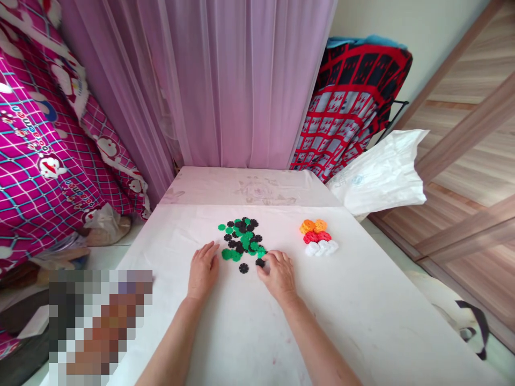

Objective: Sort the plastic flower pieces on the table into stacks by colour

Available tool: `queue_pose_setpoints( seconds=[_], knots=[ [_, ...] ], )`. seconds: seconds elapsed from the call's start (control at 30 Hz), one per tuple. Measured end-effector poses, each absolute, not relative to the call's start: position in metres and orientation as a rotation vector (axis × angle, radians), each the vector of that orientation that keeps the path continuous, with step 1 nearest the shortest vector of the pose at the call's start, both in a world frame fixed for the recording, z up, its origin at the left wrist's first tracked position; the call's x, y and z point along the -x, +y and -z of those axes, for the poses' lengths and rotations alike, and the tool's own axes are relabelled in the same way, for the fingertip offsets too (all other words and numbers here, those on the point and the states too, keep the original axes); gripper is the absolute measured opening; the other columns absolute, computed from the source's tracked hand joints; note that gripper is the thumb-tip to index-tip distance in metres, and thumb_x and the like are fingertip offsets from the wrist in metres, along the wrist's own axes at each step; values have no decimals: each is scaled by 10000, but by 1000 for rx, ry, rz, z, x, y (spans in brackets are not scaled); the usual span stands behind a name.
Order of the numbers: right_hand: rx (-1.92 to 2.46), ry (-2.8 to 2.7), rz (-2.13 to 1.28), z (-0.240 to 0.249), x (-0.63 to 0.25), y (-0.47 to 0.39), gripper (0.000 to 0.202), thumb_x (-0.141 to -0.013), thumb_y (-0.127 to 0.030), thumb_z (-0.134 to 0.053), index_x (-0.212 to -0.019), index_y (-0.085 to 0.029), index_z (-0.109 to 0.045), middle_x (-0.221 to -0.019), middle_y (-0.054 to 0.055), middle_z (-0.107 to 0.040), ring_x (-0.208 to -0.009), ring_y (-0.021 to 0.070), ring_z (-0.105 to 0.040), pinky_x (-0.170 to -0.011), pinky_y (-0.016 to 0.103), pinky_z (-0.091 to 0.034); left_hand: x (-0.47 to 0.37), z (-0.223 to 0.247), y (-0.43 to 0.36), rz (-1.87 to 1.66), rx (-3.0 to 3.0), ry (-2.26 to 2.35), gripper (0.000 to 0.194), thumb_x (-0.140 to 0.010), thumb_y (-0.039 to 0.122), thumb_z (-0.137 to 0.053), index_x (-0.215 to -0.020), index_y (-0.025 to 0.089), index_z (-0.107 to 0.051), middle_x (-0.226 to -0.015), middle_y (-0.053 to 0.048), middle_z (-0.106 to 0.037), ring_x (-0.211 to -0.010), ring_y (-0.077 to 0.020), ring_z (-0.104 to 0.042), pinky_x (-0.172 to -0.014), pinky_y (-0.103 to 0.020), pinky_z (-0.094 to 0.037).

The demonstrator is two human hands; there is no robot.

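Observation:
A loose pile of flat, notched plastic discs, green [246, 240] and black [240, 247], lies in the middle of the white-covered table. My left hand [204, 271] rests on the cloth just left of the pile, fingers stretched out and nothing in them. At the pile's near right edge, my right hand [280, 274] has thumb and index finger closed about a black notched disc [260, 262]. Another single black disc [243, 268] lies flat between my hands. To the right sit separate small heaps of orange discs [309, 226], red discs [317, 237] and white discs [322, 247].
The white tablecloth [241, 332] has a floral band at its far end, by a purple curtain [241, 80]. A white plastic bag [382, 171] stands at the far right corner. Pink patterned fabric [52, 145] hangs at left. A blurred patch covers the lower left.

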State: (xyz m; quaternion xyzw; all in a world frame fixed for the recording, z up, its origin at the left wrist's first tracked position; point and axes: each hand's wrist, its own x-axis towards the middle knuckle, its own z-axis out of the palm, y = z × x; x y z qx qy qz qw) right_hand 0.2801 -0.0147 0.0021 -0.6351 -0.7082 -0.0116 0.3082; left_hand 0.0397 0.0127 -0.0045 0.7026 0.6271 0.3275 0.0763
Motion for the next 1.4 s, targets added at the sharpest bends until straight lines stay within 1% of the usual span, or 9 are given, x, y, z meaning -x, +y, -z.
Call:
queue_pose_setpoints(
  seconds=[0.1, 0.2, 0.3, 0.53, 0.73, 0.93, 1.07, 1.23, 1.4],
  knots=[
    [1617, -1831, 21, 0, -279, -16, 127, -748, -236, -692, -854, -219, -625, -961, 39, -656, -935, 212, -551, -843, 345, -378, -29, 6, 19, -1037, -2074, 1858, 371, -891, 244, -403, -1151, 189, -661, -1239, -97, -672, -1122, -254, -625, -1010, -468, -470],
    [1499, -1811, -33, 1, -267, -18, 148, -754, -230, -689, -885, -218, -620, -979, 37, -646, -953, 199, -554, -868, 335, -395, -25, 6, 21, -1083, -2057, 1854, 365, -886, 255, -399, -1117, 189, -674, -1189, -83, -697, -1087, -247, -637, -981, -445, -489],
    [1452, -1827, -112, 0, -249, -20, 165, -743, -223, -700, -888, -221, -622, -987, 35, -642, -963, 198, -555, -884, 334, -402, -27, 4, 19, -1076, -2084, 1838, 351, -876, 251, -414, -1099, 198, -680, -1177, -72, -703, -1096, -246, -632, -995, -445, -474],
    [1539, -1873, -187, -3, -238, -21, 162, -728, -205, -709, -868, -222, -630, -986, 37, -642, -967, 211, -550, -879, 349, -395, -30, 1, 16, -1048, -2100, 1830, 333, -869, 261, -437, -1088, 211, -683, -1158, -66, -711, -1122, -248, -620, -1012, -449, -455],
    [1592, -1916, -169, -6, -239, -23, 249, -709, -265, -745, -937, -229, -651, -1026, 44, -644, -984, 234, -543, -866, 366, -381, -30, 2, 15, -1043, -2091, 1845, 327, -871, 262, -443, -1084, 220, -687, -1159, -61, -712, -1141, -255, -611, -1019, -464, -453],
    [1584, -1912, -163, -4, -238, -20, 134, -712, -225, -733, -812, -233, -645, -965, 27, -651, -931, 217, -546, -817, 345, -374, -30, 0, 14, -1027, -2111, 1845, 310, -880, 275, -451, -1063, 235, -699, -1151, -56, -715, -1136, -255, -613, -1020, -471, -456],
    [1543, -1893, -138, 0, -237, -21, 103, -728, -216, -706, -798, -225, -631, -939, 26, -643, -927, 206, -545, -828, 335, -381, -30, 0, 14, -1005, -2128, 1850, 310, -881, 273, -454, -1064, 234, -701, -1152, -55, -715, -1146, -259, -607, -1018, -472, -458],
    [1541, -1756, -37, 6, -268, -10, 71, -785, -253, -651, -848, -222, -645, -956, 46, -644, -926, 205, -549, -841, 336, -397, -30, 1, 13, -983, -2129, 1865, 308, -885, 280, -456, -1062, 247, -705, -1151, -42, -718, -1158, -264, -601, -1027, -479, -449],
    [1688, -1692, 70, 7, -320, 22, 93, -794, -293, -642, -776, -203, -654, -871, 59, -655, -851, 215, -543, -817, 345, -398, -30, 2, 14, -990, -2141, 1849, 299, -883, 279, -461, -1049, 249, -708, -1142, -43, -720, -1155, -263, -602, -1027, -482, -447]
  ],
)
